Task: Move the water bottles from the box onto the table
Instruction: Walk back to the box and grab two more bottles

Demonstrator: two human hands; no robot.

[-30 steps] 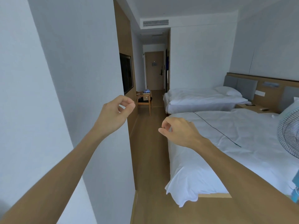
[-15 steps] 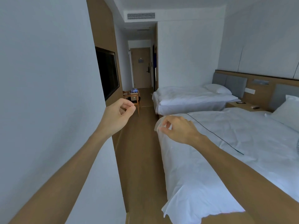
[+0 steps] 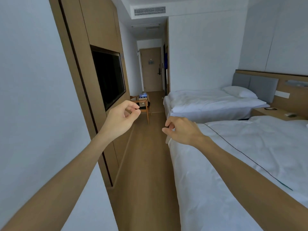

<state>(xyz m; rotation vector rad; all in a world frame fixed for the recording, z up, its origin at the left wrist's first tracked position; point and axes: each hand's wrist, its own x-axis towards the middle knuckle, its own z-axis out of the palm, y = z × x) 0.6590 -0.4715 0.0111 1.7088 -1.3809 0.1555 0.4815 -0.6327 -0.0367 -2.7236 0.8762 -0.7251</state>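
Note:
Far down the aisle, a small cardboard box (image 3: 143, 97) sits on a wooden chair (image 3: 145, 110), and blue-topped water bottles (image 3: 143, 94) show in it, too small to count. My left hand (image 3: 120, 119) is raised in front of me with loosely curled fingers, thumb near the index fingertip, holding nothing. My right hand (image 3: 181, 130) hovers at the same height by the near bed's corner, fingers loosely bent and holding nothing. Both hands are well short of the box. No table is in view.
A wood-panelled wall with a dark TV (image 3: 108, 77) runs along the left. Two white beds (image 3: 241, 155) (image 3: 208, 102) fill the right side, with a nightstand (image 3: 273, 112) between them. A wooden-floor aisle (image 3: 146, 164) leads to the chair and the door (image 3: 151, 69).
I have moved forward past the white wall corner into the aisle. The TV panel and chair are nearer, and the fan at right has left the view. Both hands keep their pose.

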